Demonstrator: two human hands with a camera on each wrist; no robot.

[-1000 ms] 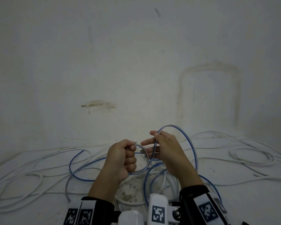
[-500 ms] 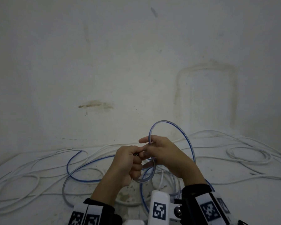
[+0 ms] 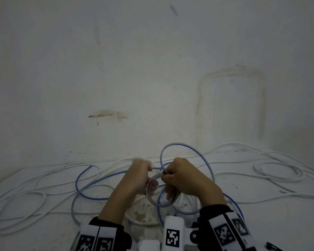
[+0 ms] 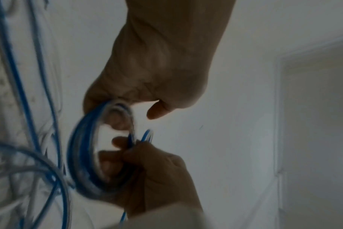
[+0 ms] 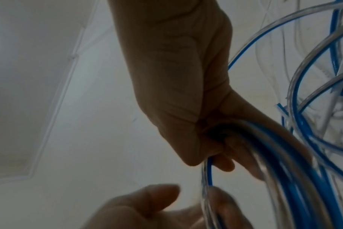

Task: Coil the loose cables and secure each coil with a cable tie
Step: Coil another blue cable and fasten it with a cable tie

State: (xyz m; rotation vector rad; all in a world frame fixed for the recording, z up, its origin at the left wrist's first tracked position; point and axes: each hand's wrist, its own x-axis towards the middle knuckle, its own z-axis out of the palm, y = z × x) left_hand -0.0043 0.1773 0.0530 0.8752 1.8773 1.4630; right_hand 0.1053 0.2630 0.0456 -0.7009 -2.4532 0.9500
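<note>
Closer together now than a second ago, both hands, with a bigger loop raised behind them. Wide white surface [image 3: 43, 223] below a stained white wall [image 3: 116, 69], covered with loose white cables [image 3: 277, 175], thin and round. Blue-striped clear cable [image 3: 187, 147], glossy and springy, partly lying there, partly wound into a small coil [image 4: 82, 158] held above it. Right hand [image 3: 185, 180] curled around the coil strands. Left hand [image 3: 136, 178], blurred, fingers closed on the same coil.
</note>
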